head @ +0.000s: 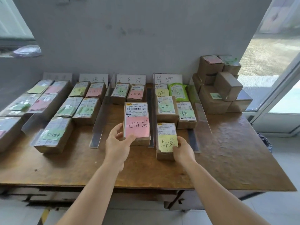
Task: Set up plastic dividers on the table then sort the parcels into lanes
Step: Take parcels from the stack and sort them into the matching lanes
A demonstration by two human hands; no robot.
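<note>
A pink-noted parcel (137, 123) is gripped at its near corner by the left hand (117, 142) in the third lane, while a yellow-noted parcel (166, 141) in the fourth lane is held at its near right corner by the right hand (182, 151), between clear plastic dividers (151, 117) on the wooden table (227, 151). Both cartons are judged light and stiff, best taken by their side edges rather than by the loose paper notes.

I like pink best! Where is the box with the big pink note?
The box with the big pink note lies mid-table in the head view, gripped by the left hand, just left of the box with the yellow note held by the right hand.
</note>
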